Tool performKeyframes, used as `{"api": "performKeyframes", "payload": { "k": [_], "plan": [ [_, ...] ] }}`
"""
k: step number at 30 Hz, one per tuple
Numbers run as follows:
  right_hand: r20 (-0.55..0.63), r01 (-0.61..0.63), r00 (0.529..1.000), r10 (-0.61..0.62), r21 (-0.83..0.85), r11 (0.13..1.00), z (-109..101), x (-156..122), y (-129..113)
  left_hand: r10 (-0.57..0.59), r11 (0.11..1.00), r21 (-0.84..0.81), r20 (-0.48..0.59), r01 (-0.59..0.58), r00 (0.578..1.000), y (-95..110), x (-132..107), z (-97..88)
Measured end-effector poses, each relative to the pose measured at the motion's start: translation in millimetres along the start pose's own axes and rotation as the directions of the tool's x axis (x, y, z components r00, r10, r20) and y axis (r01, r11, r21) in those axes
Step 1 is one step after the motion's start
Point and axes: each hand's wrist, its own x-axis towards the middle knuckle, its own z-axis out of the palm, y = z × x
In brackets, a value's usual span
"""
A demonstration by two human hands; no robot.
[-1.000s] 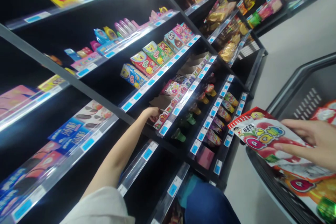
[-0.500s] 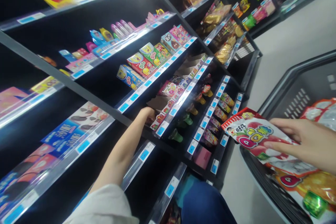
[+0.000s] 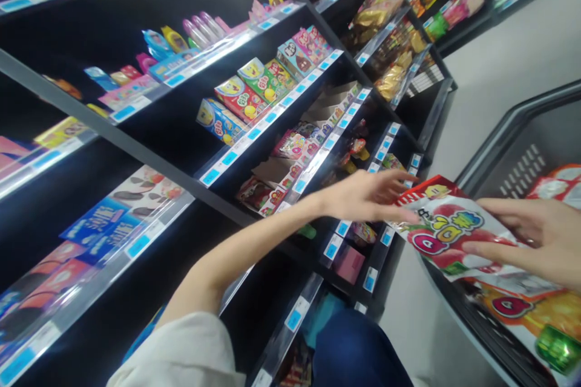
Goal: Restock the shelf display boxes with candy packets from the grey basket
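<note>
My right hand (image 3: 538,242) grips a QQ gummy candy bag (image 3: 458,227), white and red with pictures of fruit, over the edge of the basket. My left hand (image 3: 367,196) reaches across to the bag's left corner. Its fingers are stretched and apart, with the thumb over the bag's front and the other fingers near its top edge; no firm hold shows. Behind the left forearm, a red candy bag (image 3: 256,192) lies in an open carton (image 3: 276,170) on the shelf. An orange candy bag (image 3: 521,308) is beneath the held one, in the basket.
The dark shopping basket (image 3: 512,124) stands at the right, with more bags and a green shiny pack (image 3: 558,347) in it. Tilted shelves with price tags carry snack boxes (image 3: 240,100), cookie packs (image 3: 104,227) and jelly cups. My knee (image 3: 358,351) is at the bottom.
My left hand has come out of the shelf carton and swung right to the candy bag. The red bag in the carton is now uncovered. My right hand keeps its grip.
</note>
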Motion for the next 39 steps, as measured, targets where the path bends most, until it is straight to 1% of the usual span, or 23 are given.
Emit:
{"api": "performKeyframes", "payload": {
  "k": [2,4,6,8,10,12,13,15,16,17,19,20,22,24,25,26,27,28,29,30,34,37,39],
  "plan": [
    [0.116,-0.022,0.993,0.009,0.11,0.994,3,-4,-9,0.008,0.981,-0.192,0.181,0.028,0.983,-1,13,26.9],
    [0.143,-0.012,0.99,-0.006,0.13,0.991,5,-6,-16,0.013,0.933,-0.349,0.284,0.091,0.959,-6,21,44.2],
    [0.104,-0.021,0.995,0.011,0.088,0.996,7,-7,-23,-0.018,0.851,-0.491,0.326,0.186,0.945,-13,24,53.0],
    [0.076,-0.084,0.994,0.077,0.089,0.992,10,-9,-30,-0.069,0.778,-0.571,0.336,0.262,0.939,-17,21,54.8],
    [0.102,-0.148,0.986,0.133,0.148,0.978,12,-9,-38,-0.088,0.776,-0.577,0.3,0.254,0.95,-16,15,50.0],
    [0.118,-0.159,0.984,0.137,0.21,0.965,11,-8,-40,-0.081,0.853,-0.49,0.221,0.182,0.972,-13,6,36.8],
    [0.098,-0.14,0.988,0.12,0.224,0.965,9,-7,-39,-0.065,0.908,-0.398,0.172,0.13,0.983,-10,0,26.5],
    [0.04,-0.097,0.995,0.09,0.226,0.969,3,-2,-28,-0.029,0.992,-0.119,0.073,0.037,0.997,-7,-14,-1.7],
    [0.019,-0.084,0.996,0.082,0.221,0.972,0,1,-20,-0.015,0.999,0.044,0.025,0.014,1.0,-8,-23,-19.2],
    [0.012,-0.079,0.997,0.078,0.213,0.974,-4,5,-11,-0.026,0.98,0.199,-0.019,0.03,0.999,-9,-33,-38.2],
    [0.022,-0.078,0.997,0.075,0.203,0.976,-9,11,7,-0.121,0.88,0.446,-0.126,0.165,0.985,-16,-58,-77.1],
    [0.032,-0.077,0.997,0.072,0.196,0.978,-11,13,14,-0.198,0.787,0.552,-0.197,0.276,0.96,-21,-72,-95.2],
    [0.052,-0.074,0.996,0.066,0.172,0.982,-12,15,22,-0.337,0.522,0.697,-0.361,0.492,0.869,-32,-100,-124.3],
    [0.075,-0.085,0.994,0.075,0.138,0.987,-11,15,24,-0.438,0.24,0.732,-0.504,0.637,0.745,-42,-124,-141.6],
    [0.086,-0.093,0.993,0.083,0.119,0.989,-11,14,24,-0.488,0.123,0.721,-0.554,0.682,0.674,-48,-135,-146.0],
    [0.094,-0.101,0.991,0.092,0.101,0.99,-11,14,22,-0.539,0.029,0.702,-0.589,0.712,0.602,-54,-143,-148.4],
    [0.102,-0.111,0.99,0.102,0.087,0.99,-11,13,21,-0.586,-0.039,0.681,-0.608,0.731,0.535,-61,-150,-149.4],
    [0.108,-0.12,0.988,0.112,0.078,0.99,-11,13,19,-0.626,-0.081,0.664,-0.615,0.743,0.481,-68,-155,-149.4],
    [0.116,-0.13,0.986,0.121,0.072,0.989,-11,12,19,-0.655,-0.102,0.65,-0.613,0.753,0.441,-75,-158,-149.1],
    [0.119,-0.137,0.985,0.128,0.068,0.988,-11,12,18,-0.673,-0.111,0.638,-0.613,0.762,0.414,-83,-160,-148.6],
    [0.109,-0.141,0.985,0.133,0.074,0.987,-9,14,20,-0.687,-0.109,0.583,-0.63,0.805,0.363,-111,-162,-147.9],
    [0.111,-0.13,0.986,0.121,0.072,0.989,-7,15,20,-0.701,-0.088,0.539,-0.631,0.837,0.333,-126,-163,-147.6],
    [0.109,-0.101,0.99,0.094,0.064,0.993,-4,13,17,-0.713,-0.089,0.508,-0.633,0.856,0.302,-135,-166,-147.2]
  ]
}}
